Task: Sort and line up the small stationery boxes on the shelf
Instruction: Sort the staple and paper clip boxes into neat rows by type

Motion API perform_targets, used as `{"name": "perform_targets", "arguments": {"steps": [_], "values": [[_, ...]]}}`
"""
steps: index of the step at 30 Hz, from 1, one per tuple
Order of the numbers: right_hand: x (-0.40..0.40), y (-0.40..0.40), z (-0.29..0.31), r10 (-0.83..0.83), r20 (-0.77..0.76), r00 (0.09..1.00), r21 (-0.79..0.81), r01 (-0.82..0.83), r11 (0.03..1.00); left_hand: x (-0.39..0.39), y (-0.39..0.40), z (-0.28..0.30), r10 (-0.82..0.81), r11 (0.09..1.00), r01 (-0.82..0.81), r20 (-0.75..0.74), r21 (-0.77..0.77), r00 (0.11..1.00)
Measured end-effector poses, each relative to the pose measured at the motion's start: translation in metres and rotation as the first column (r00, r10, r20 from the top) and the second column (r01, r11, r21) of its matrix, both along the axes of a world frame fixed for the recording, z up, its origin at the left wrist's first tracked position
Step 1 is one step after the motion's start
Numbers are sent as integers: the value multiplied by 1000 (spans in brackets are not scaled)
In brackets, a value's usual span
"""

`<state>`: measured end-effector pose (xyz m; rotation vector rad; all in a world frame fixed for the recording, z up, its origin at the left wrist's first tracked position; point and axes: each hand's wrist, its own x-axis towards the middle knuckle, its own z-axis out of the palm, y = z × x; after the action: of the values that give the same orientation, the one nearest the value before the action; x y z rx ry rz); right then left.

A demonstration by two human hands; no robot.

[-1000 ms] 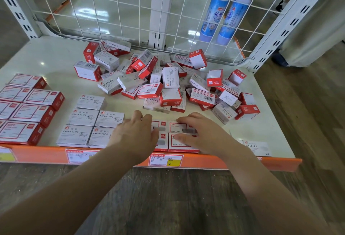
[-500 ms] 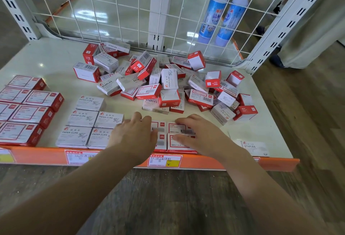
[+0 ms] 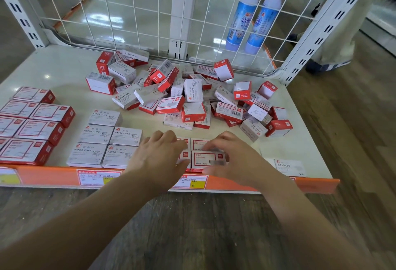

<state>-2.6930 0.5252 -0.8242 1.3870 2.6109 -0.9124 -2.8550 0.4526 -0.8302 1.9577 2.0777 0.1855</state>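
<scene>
Box in hand: a red-and-white staples box (image 3: 209,160) lies flat at the near edge of the shelf (image 3: 300,147), at the right of a small two-by-two block being squared up.
Sorted rows: grey paper-clip boxes (image 3: 105,141) are lined up just left of that block; larger red boxes (image 3: 32,128) are ranked at far left.
Unsorted pile: a heap of mixed boxes (image 3: 188,98) is left at the far middle, well apart from the rows; one grey staples box (image 3: 289,166) lies alone near right.
Risk: the front box is judged liable to be pushed over the orange shelf lip (image 3: 310,184) if pressed outward; neighbours could be skewed by uneven pressure.
Right hand (image 3: 233,158): fingers and thumb are curled round the box's right end, pinching it.
Left hand (image 3: 158,158): laid palm-down over the block's left boxes, fingers nearly straight, nothing clasped.
Beyond: two blue bottles (image 3: 255,16) are seen behind the wire grid.
</scene>
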Motion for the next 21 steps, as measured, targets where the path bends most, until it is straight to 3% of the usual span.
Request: {"name": "perform_targets", "arguments": {"steps": [5,21], "values": [[-1,-3,-3,-19,6,1000,19,18,1000,-2,-2,0,-38,997,38,11,-60,999],[-3,-3,-5,-18,7,1000,44,17,999,3,7,-4,-40,998,43,62,-49,997]]}}
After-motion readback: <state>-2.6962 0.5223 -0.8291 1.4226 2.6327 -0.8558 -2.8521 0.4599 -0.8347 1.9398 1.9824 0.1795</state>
